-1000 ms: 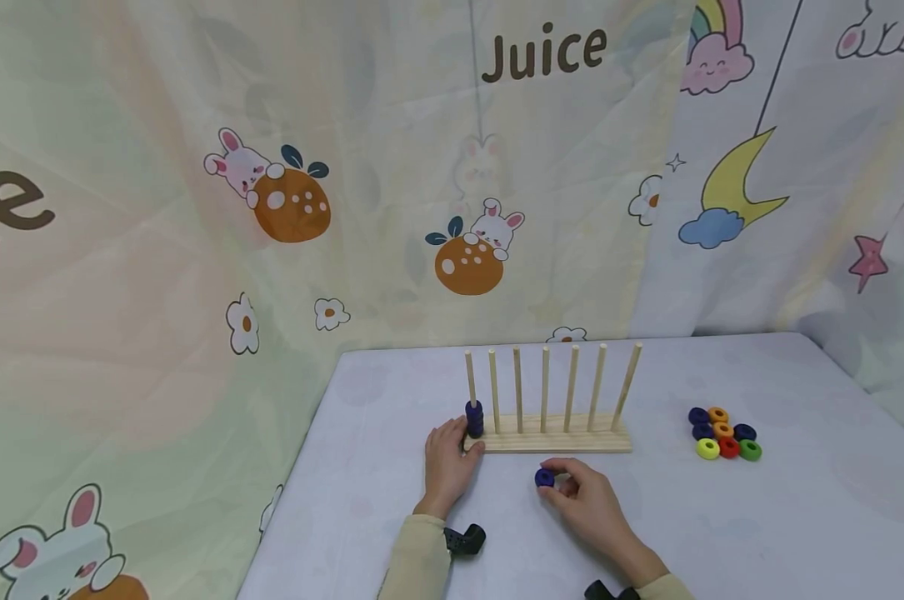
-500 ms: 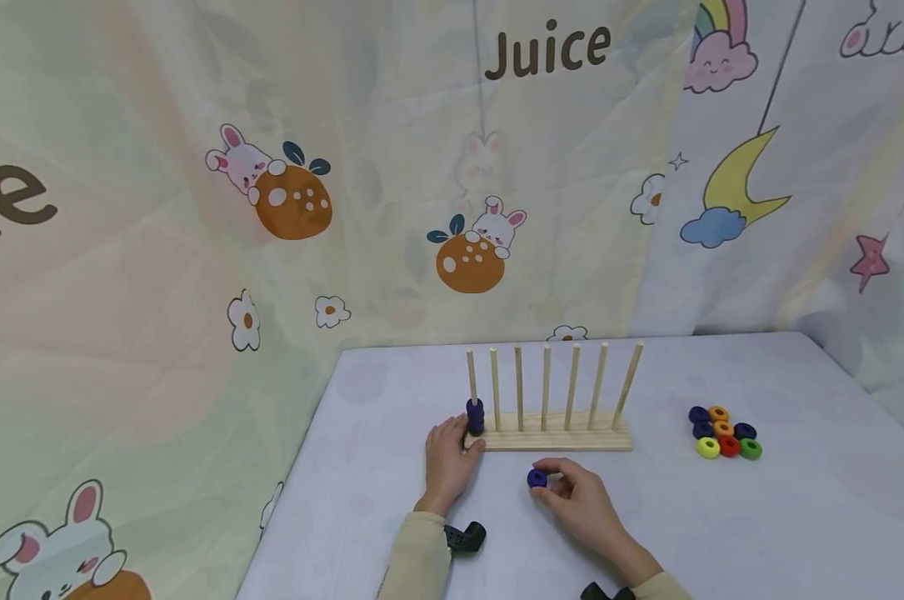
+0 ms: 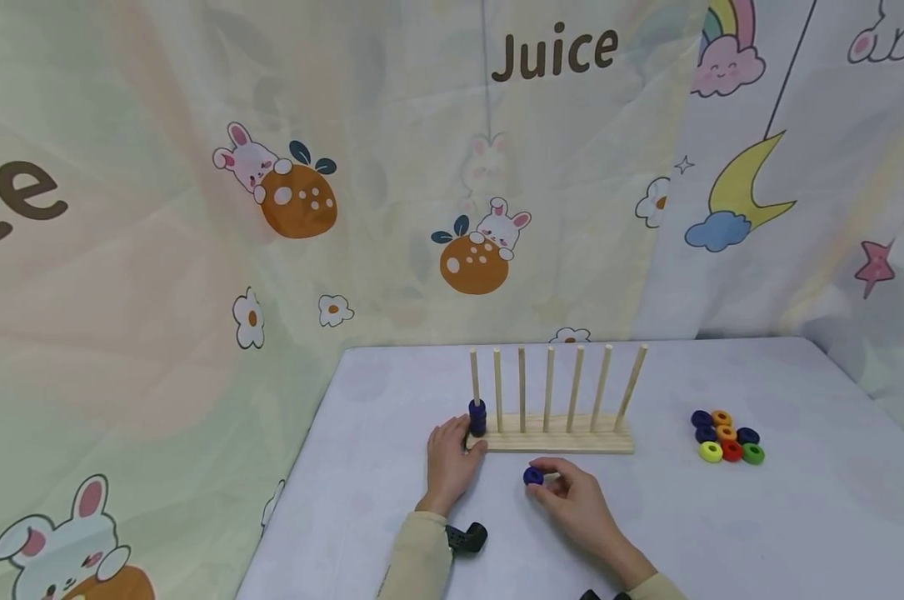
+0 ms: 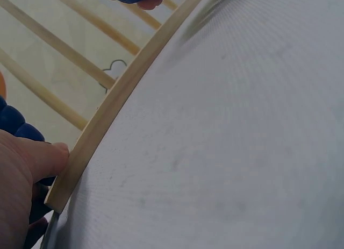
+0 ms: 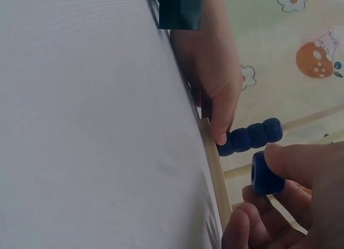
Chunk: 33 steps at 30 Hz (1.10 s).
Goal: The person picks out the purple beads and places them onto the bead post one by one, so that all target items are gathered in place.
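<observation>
Blue bead (image 3: 533, 476) is in the right hand (image 3: 581, 510), in front of the wooden rack (image 3: 564, 445) and a little left of its middle, lifted off the desk (image 3: 796, 542). The right hand is closed to a pinch, thumb on one side of the bead and fingertip on the other, with the remaining fingers bent; the right wrist view shows one end of the bead's hole. At the left end of the rack, the left hand (image 3: 449, 468) grips the base, thumb against the front edge and fingers along the end; how far they wrap round is partly hidden.

Seven pegs (image 3: 549, 387) rise from the rack. On its leftmost peg sits a stack of blue beads (image 3: 477, 418), four of them in the right wrist view, close to the left thumb. Well to the right of the rack, a group of loose beads (image 3: 726, 433) lies on the desk: three blue, two orange, one yellow, one red and one green. A black wrist mount (image 3: 466, 537) and a cream sleeve (image 3: 419, 550) are in front of the rack's left end. Behind the rack hangs a printed cloth (image 3: 392, 250) with rabbits, oranges and flowers
</observation>
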Motion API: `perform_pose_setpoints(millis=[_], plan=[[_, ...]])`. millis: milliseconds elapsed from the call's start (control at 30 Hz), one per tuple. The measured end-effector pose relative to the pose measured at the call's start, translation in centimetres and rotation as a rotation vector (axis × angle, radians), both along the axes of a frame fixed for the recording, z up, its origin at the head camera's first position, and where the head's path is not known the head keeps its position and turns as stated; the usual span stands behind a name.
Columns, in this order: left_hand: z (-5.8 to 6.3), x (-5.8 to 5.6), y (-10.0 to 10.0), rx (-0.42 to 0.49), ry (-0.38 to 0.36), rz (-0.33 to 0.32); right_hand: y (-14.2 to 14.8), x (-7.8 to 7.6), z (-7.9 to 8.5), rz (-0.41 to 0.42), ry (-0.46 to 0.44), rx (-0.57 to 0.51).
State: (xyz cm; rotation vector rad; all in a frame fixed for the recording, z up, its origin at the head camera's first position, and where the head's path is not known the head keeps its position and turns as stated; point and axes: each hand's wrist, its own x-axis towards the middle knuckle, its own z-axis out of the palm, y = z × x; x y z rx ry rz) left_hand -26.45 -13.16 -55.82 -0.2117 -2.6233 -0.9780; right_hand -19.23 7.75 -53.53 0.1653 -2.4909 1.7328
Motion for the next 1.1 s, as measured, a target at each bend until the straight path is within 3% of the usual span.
perform_pose_setpoints(millis=[233,567,833,1100], plan=[[0.1,0.1,0.1,0.011,0.002,0.000,-0.3,-0.6,0.6,-0.043,0.017,0.056],[0.0,0.1,0.0,0.008,0.009,0.003,-0.5,-1.4,2.4,-0.027,0.059,0.073],[0.2,0.1,0.1,0.012,-0.028,0.014,-1.2,-2.2,4.5,-0.004,0.115,0.084],[0.1,0.0,0.0,-0.001,-0.032,0.014,-1.4,-2.7,5.3,-0.006,0.148,0.121]])
